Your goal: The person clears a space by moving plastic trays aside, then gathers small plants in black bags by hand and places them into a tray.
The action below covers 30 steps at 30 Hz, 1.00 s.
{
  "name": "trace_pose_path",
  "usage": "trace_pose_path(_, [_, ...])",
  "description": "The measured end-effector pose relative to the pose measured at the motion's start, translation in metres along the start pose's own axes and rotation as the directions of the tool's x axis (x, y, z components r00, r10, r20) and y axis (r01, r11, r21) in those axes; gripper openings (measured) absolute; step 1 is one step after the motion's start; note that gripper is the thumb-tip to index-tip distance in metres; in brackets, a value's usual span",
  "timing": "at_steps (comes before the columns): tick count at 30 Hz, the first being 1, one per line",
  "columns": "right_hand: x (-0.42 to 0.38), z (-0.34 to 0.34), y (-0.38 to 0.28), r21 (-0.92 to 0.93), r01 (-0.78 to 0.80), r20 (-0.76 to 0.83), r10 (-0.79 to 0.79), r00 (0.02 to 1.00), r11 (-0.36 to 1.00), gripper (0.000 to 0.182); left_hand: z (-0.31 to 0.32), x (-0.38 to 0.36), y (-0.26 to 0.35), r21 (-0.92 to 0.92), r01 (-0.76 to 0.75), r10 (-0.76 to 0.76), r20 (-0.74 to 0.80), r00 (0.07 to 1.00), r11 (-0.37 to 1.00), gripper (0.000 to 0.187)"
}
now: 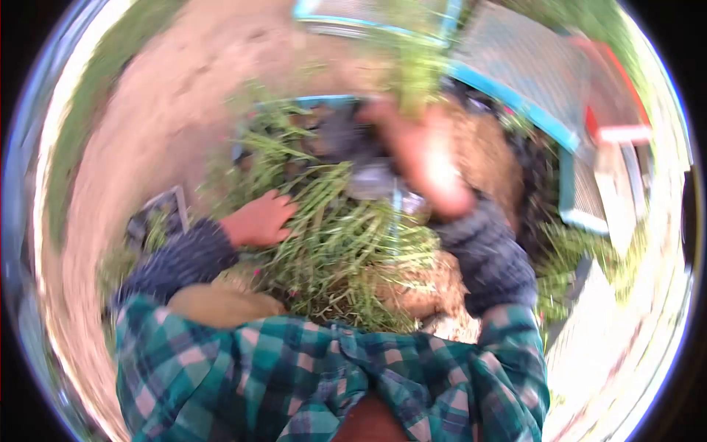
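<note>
My left hand (259, 219) lies on the left edge of a heap of cut green stems (331, 236), its fingers spread apart over them. My right hand (423, 151) is raised above the heap's upper right side and is blurred by motion. Green stems (412, 66) stick up from its fingers, which appear closed around them. Beneath the right hand are dark bag-like material (346, 132) and a whitish item too blurred to name. A few pink flower heads show among the stems.
Blue-edged crates (515, 66) stand at the upper right, beside a red-edged one (618, 88). Another blue-edged crate (368, 16) is at the top. Brown soil (486, 155) lies right of my right hand. A small dark crate (173, 210) with greenery sits at left.
</note>
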State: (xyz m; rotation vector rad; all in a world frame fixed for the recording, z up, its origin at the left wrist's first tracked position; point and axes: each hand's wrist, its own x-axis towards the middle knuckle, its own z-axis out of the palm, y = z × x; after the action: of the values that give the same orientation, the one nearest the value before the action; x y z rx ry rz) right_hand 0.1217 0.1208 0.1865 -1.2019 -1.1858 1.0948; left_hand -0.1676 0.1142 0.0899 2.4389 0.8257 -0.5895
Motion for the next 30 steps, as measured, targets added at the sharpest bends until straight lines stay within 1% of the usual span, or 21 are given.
trace_pose_path(1, [0.014,0.021,0.044,-0.179,-0.04,-0.054,0.031,0.998,0.983,0.028,0.004,0.003,-0.002,0.06,-0.052,0.054,-0.032,0.998,0.997,0.053])
trace_pose_path(2, [0.01,0.038,0.041,-0.397,-0.044,-0.025,0.037,0.999,0.917,0.034,-0.001,0.003,0.003,0.068,-0.05,0.052,-0.033,0.998,0.996,0.052])
trace_pose_path(4, [0.008,0.081,0.095,-0.47,0.183,0.023,-0.196,0.98,0.863,0.04,-0.01,0.004,0.014,0.154,-0.043,0.041,0.016,0.999,0.987,0.049])
trace_pose_path(5, [0.004,0.077,0.107,-0.462,0.137,0.189,-0.054,0.981,0.876,0.05,-0.025,0.007,0.031,0.221,-0.009,-0.004,0.057,0.998,0.975,0.047])
trace_pose_path(6, [0.007,0.085,0.137,-0.511,0.272,0.4,-0.054,0.915,0.816,0.054,-0.027,0.008,0.036,0.237,-0.059,0.046,0.063,0.997,0.97,0.047])
trace_pose_path(8, [-0.012,0.063,0.13,-0.564,0.233,0.396,0.011,0.918,0.792,0.053,-0.028,0.003,0.038,0.076,0.028,-0.04,0.153,0.987,0.997,0.045])
trace_pose_path(10, [-0.018,0.037,0.132,-0.298,0.527,0.354,-0.421,0.835,0.796,0.048,-0.032,-0.002,0.039,0.061,0.008,-0.016,0.134,0.991,0.998,0.045])
trace_pose_path(11, [-0.019,0.012,0.132,-0.317,0.521,0.356,-0.41,0.84,0.792,0.043,-0.03,-0.003,0.039,0.038,0.016,-0.02,0.112,0.993,0.999,0.045])
trace_pose_path(13, [-0.019,-0.046,0.137,-0.508,0.258,0.273,-0.131,0.953,0.822,0.028,-0.025,-0.002,0.035,0.027,-0.008,0.006,0.083,0.997,1.0,0.044])
trace_pose_path(14, [-0.021,-0.076,0.142,-0.451,0.026,0.133,0.039,0.99,0.892,0.024,-0.023,-0.003,0.027,0.019,-0.022,0.021,0.061,0.998,1.0,0.044])
trace_pose_path(15, [-0.017,-0.111,0.147,-0.532,-0.239,0.003,0.284,0.959,0.812,0.025,-0.016,-0.002,0.017,-0.001,-0.026,0.026,0.061,0.998,1.0,0.041])
trace_pose_path(16, [-0.021,-0.146,0.175,-0.51,-0.395,-0.203,0.339,0.918,0.764,0.026,-0.021,0.0,0.02,0.004,-0.028,0.028,0.055,0.998,1.0,0.041])
trace_pose_path(17, [-0.026,-0.179,0.209,-0.633,-0.32,-0.381,0.077,0.921,0.705,0.022,-0.029,0.001,0.027,-0.033,0.028,-0.024,0.119,0.993,0.999,0.04])
trace_pose_path(18, [-0.024,-0.218,0.228,-0.722,-0.432,-0.472,0.072,0.879,0.541,0.022,-0.034,0.004,0.03,-0.066,0.088,-0.074,0.187,0.98,0.994,0.038])
trace_pose_path(19, [-0.033,-0.252,0.236,-0.656,-0.437,-0.566,-0.017,0.825,0.616,0.024,-0.027,0.007,0.025,-0.078,0.05,-0.04,0.127,0.991,0.996,0.036])
trace_pose_path(21, [-0.034,-0.306,0.25,-0.593,-0.563,-0.698,-0.02,0.715,0.576,0.033,-0.025,0.009,0.023,-0.067,0.066,-0.057,0.13,0.99,0.996,0.037])
trace_pose_path(23, [-0.025,-0.336,0.253,-0.659,-0.503,-0.712,-0.249,0.656,0.559,0.04,-0.023,0.013,0.021,-0.041,0.095,-0.087,0.16,0.983,0.995,0.039])
trace_pose_path(24, [-0.017,-0.34,0.234,-0.614,-0.547,-0.731,-0.149,0.666,0.57,0.051,-0.024,0.016,0.021,-0.04,0.108,-0.1,0.165,0.981,0.993,0.039])
trace_pose_path(26, [0.008,-0.362,0.253,-0.7,-0.531,-0.709,-0.378,0.595,0.477,0.063,-0.03,0.017,0.029,-0.018,0.118,-0.112,0.207,0.972,0.993,0.041])
trace_pose_path(29, [0.04,-0.374,0.252,-0.541,-0.583,-0.788,-0.122,0.604,0.606,0.085,-0.026,0.013,0.039,-0.07,0.171,-0.162,0.114,0.98,0.983,0.044])
trace_pose_path(30, [0.052,-0.369,0.251,-0.535,-0.683,-0.822,-0.12,0.556,0.497,0.088,-0.025,0.012,0.042,-0.065,0.192,-0.183,0.117,0.976,0.979,0.044])
